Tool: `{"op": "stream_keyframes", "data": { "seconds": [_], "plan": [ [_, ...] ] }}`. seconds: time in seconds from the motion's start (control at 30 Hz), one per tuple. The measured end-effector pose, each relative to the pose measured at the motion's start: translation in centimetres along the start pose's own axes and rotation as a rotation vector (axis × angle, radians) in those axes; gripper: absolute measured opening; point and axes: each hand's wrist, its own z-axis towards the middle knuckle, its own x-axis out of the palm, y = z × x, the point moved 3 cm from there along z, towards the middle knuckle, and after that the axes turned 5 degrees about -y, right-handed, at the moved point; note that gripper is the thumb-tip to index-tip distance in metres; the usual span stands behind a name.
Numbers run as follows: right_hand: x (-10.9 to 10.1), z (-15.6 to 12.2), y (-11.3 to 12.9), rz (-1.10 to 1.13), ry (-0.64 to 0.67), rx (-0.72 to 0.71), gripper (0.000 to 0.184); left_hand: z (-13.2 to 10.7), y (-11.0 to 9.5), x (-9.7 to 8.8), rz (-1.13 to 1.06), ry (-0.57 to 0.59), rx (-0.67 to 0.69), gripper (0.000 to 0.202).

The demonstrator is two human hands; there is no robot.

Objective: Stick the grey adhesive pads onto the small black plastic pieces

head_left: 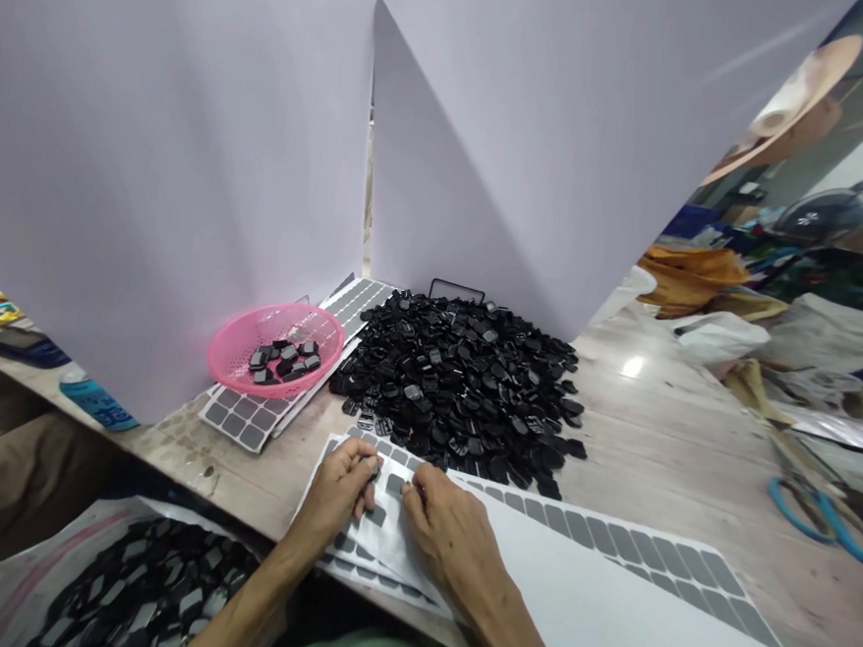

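My left hand (342, 483) is closed in a pinch on a small black plastic piece (375, 467), most of it hidden by the fingers. My right hand (448, 524) has its fingertips pinched at the edge of a grey sticker (395, 484) on the white backing sheet. Both hands are over the sticker sheets (594, 535), which carry rows of rounded grey stickers. A blank white sheet (603, 612) covers part of them on the right. Just beyond the hands, a large heap of black plastic pieces (464, 375) lies on the table.
A pink basket (222, 360) holding several grey-topped pieces stands on more sticker sheets (243, 419). White panels (192, 149) close off the back. Blue-handled scissors (821, 513) lie at the right. Below the table edge, a bag (23, 556) holds many pieces. Someone's leg (17, 433) shows at the left.
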Motion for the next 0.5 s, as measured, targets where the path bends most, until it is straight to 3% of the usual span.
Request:
{"op": "stream_keyframes", "data": {
  "seconds": [0.17, 0.27, 0.37, 0.43, 0.5],
  "plan": [
    [-0.8, -2.0, -1.9, 0.171, -0.008, 0.062, 0.023, -1.0, -1.1, -0.5, -0.069, -0.093, -0.009, 0.031],
    [-0.7, -4.2, -3.9, 0.307, -0.058, 0.030, 0.026, -1.1, -4.8, -2.4, -0.024, -0.177, 0.140, 0.030],
    [-0.3, -5.9, -5.4, 0.351, -0.145, -0.055, 0.022, -0.2, -10.5, -5.8, 0.174, -0.439, 0.416, 0.029],
    [-0.1, -6.3, -5.7, 0.330, -0.212, -0.131, 0.018, 0.7, -14.0, -7.9, 0.423, -0.696, 0.561, 0.031],
    [0.1, -6.3, -5.6, 0.305, -0.264, -0.196, 0.015, 1.3, -16.2, -8.7, 0.711, -0.881, 0.676, 0.038]
  ]
}}
